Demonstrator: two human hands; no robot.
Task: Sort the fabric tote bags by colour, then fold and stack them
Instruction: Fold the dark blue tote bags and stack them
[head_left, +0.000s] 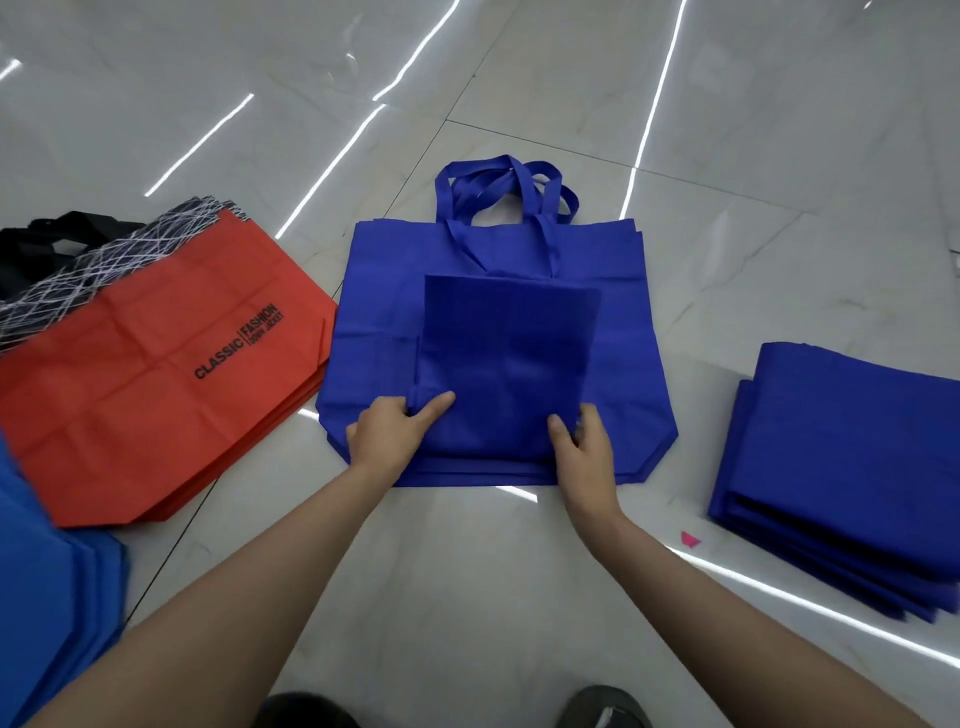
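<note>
- A person's left hand (395, 431) and right hand (587, 452) grip the near corners of a folded royal-blue fabric tote bag (509, 353). The thumbs are on top and the fingers (592, 423) curl round its side edges.
- The folded square rests on a pile of flat royal-blue fabric tote bags (374, 312) on a glossy pale tiled floor (467, 597). Their looped handles (498, 187) lie beyond the fingers.
- Right of the fingers, well apart, sits a stack of folded royal-blue bags (852, 457), with a small pink scrap (690, 540) beside it.
- Left of the fingers lies a pile of red fabric tote bags (156, 405) printed "CLASSIC". Lighter blue bags (47, 597) lie nearer the person.
</note>
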